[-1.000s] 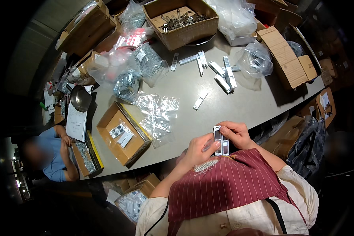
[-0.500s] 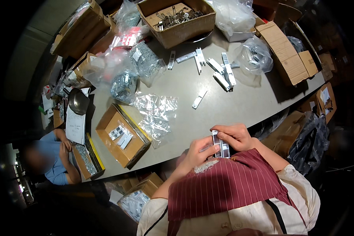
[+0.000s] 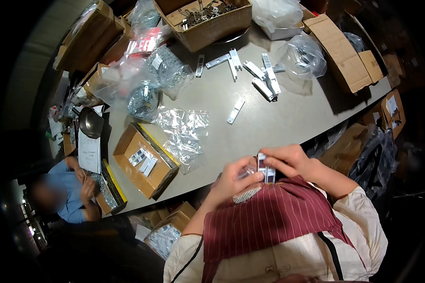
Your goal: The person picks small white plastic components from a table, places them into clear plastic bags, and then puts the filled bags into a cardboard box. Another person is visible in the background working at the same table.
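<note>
My left hand and my right hand come together just beyond the table's near edge, above the maroon striped apron. Between them stand silver-and-white slotted strips, side by side and upright, which look like small hardware plates. Both hands are closed on them, the right one with its fingers over their upper end. A bit of clear plastic shows within the left hand. On the table ahead, a single similar strip lies apart from a loose pile of strips.
Clear flat bags lie left of centre, beside an open cardboard tray holding bagged strips. Bags of small metal parts stand behind. A carton of metal pieces is at the back. A co-worker in blue sits at far left.
The whole view has shifted slightly, so the table things appear a little higher and further left. My right hand has moved slightly against the strips; both hands keep hold of them.
</note>
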Demonstrator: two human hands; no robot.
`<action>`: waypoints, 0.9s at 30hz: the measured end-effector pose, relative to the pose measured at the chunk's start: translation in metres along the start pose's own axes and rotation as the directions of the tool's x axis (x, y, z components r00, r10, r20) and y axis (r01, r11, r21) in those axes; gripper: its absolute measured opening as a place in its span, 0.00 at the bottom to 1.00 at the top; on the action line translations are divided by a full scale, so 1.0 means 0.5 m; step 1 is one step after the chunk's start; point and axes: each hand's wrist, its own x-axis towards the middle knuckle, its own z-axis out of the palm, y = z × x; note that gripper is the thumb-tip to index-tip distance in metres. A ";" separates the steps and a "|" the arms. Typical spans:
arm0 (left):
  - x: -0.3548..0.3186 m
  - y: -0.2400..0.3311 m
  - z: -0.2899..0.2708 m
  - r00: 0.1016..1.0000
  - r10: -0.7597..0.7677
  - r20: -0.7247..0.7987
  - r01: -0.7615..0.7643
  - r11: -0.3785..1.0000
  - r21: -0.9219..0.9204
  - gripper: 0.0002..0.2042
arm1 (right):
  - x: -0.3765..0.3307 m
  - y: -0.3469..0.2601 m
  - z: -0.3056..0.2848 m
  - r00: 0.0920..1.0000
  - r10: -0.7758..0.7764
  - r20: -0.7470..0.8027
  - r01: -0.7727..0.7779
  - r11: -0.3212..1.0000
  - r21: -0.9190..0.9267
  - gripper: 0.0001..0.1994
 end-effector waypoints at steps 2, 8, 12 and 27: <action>0.016 0.016 -0.007 0.986 0.160 -0.047 -0.164 0.981 -0.106 0.15 | 0.019 0.027 -0.010 0.993 0.106 -0.058 -0.101 0.991 0.091 0.15; 0.040 0.093 -0.116 0.964 0.219 -0.154 -0.153 0.922 0.355 0.25 | 0.122 0.001 -0.063 0.942 0.323 -0.095 -0.235 0.833 0.501 0.17; 0.015 0.144 -0.193 0.969 0.111 -0.219 0.022 0.850 0.526 0.24 | 0.166 -0.030 -0.073 0.958 0.237 -0.161 -0.118 0.838 0.533 0.16; 0.049 0.196 -0.094 0.991 0.104 -0.088 -0.122 0.966 -0.227 0.16 | 0.229 -0.085 -0.053 0.960 -0.170 -0.225 0.230 0.932 0.281 0.14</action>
